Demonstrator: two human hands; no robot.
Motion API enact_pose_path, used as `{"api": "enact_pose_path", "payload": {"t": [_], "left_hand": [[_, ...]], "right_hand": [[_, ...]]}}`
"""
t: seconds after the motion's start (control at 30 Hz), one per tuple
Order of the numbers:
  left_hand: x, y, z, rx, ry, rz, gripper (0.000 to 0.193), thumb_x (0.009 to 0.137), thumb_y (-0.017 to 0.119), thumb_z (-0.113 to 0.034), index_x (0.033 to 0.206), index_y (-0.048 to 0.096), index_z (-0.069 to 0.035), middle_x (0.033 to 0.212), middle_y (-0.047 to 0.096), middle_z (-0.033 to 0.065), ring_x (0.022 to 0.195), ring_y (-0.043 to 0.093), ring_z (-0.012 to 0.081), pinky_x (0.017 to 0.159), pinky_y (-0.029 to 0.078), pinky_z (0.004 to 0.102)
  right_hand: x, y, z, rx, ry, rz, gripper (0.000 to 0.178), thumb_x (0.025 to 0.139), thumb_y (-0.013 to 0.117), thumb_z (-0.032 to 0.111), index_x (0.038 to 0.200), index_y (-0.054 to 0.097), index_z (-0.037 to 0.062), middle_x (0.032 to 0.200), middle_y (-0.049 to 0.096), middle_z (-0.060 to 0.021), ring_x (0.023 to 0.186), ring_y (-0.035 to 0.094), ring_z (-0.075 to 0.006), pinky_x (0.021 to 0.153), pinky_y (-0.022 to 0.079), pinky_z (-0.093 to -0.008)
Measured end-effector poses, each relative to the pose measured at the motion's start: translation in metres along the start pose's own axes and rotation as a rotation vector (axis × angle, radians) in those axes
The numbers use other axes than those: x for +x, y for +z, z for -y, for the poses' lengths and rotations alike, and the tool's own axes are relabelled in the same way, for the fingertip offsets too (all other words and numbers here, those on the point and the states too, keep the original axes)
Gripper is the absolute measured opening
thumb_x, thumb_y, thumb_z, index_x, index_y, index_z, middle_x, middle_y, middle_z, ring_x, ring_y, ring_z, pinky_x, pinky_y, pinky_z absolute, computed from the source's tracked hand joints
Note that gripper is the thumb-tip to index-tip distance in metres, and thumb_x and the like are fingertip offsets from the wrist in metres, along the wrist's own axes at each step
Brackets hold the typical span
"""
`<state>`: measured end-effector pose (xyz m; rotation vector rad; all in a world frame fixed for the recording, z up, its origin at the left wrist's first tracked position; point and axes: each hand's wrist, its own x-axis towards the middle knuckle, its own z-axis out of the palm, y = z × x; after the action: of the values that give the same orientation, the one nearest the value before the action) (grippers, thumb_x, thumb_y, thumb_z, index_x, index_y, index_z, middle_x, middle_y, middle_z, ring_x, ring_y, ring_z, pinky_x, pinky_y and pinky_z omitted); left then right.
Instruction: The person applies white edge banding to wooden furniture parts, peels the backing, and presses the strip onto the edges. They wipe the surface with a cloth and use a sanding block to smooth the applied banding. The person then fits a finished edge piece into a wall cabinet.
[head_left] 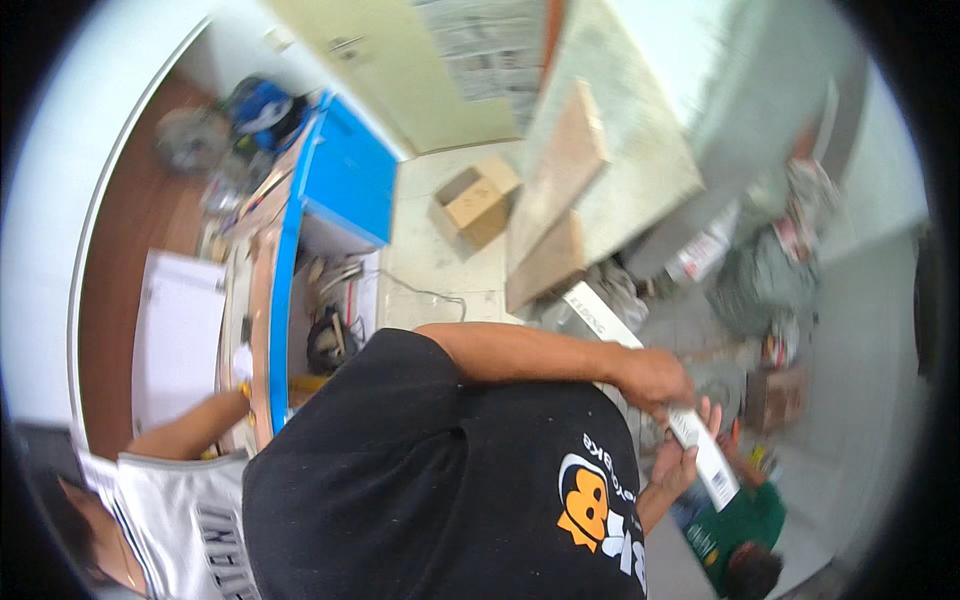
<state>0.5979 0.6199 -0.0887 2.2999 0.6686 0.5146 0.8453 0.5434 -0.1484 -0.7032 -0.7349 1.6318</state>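
Observation:
A long, narrow white carton (712, 468) with printing on it runs slantwise from the middle toward the lower right. My left hand (652, 380) is closed round its middle, and my left forearm covers part of it. Just below, my right hand (676, 462) grips the same carton, with its thumb on the near side and fingertips showing past the far edge. My black shirt with an orange and white print fills the lower middle and hides most of my right arm.
At left, a person in a white jersey (190, 500) reaches to a blue-edged workbench (280, 330). A person in green (750, 525) is at lower right. A cardboard box (478, 212) lies near the door. Boards (560, 170) and bags (760, 280) stand beyond my hands.

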Motion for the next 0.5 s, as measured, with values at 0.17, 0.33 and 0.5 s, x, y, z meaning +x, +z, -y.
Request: {"api": "enact_pose_path", "payload": {"t": [0.17, 0.33, 0.5], "left_hand": [[-0.077, -0.023, -0.022, -0.115, -0.119, -0.105, 0.045, 0.082, 0.082, -0.032, 0.115, 0.071, -0.004, 0.106, 0.073, 0.0182, 0.102, 0.070, 0.0423, 0.084, 0.052, 0.0527], [-0.176, -0.050, -0.029, -0.178, -0.279, -0.133, 0.056, 0.079, 0.086, -0.031, 0.126, 0.071, -0.005, 0.111, 0.075, 0.0200, 0.106, 0.070, 0.0419, 0.087, 0.053, 0.0507], [-0.252, -0.060, -0.032, -0.161, -0.364, -0.266, 0.057, 0.079, 0.087, -0.032, 0.126, 0.072, -0.004, 0.110, 0.075, 0.0209, 0.106, 0.070, 0.0419, 0.089, 0.053, 0.0492]], "right_hand": [[0.008, 0.052, 0.002, -0.141, 0.162, 0.229, 0.083, 0.079, 0.092, 0.033, 0.144, 0.049, 0.0049, 0.139, 0.056, -0.0124, 0.119, 0.062, -0.0300, 0.100, 0.053, -0.0389], [0.006, 0.125, -0.030, -0.370, 0.300, 0.363, 0.091, 0.079, 0.093, 0.032, 0.150, 0.042, 0.0055, 0.145, 0.056, -0.0155, 0.118, 0.064, -0.0281, 0.091, 0.056, -0.0333], [0.006, 0.192, -0.067, -0.437, 0.377, 0.417, 0.093, 0.083, 0.091, 0.030, 0.154, 0.036, 0.0044, 0.155, 0.052, -0.0221, 0.126, 0.063, -0.0296, 0.095, 0.056, -0.0354]]}}
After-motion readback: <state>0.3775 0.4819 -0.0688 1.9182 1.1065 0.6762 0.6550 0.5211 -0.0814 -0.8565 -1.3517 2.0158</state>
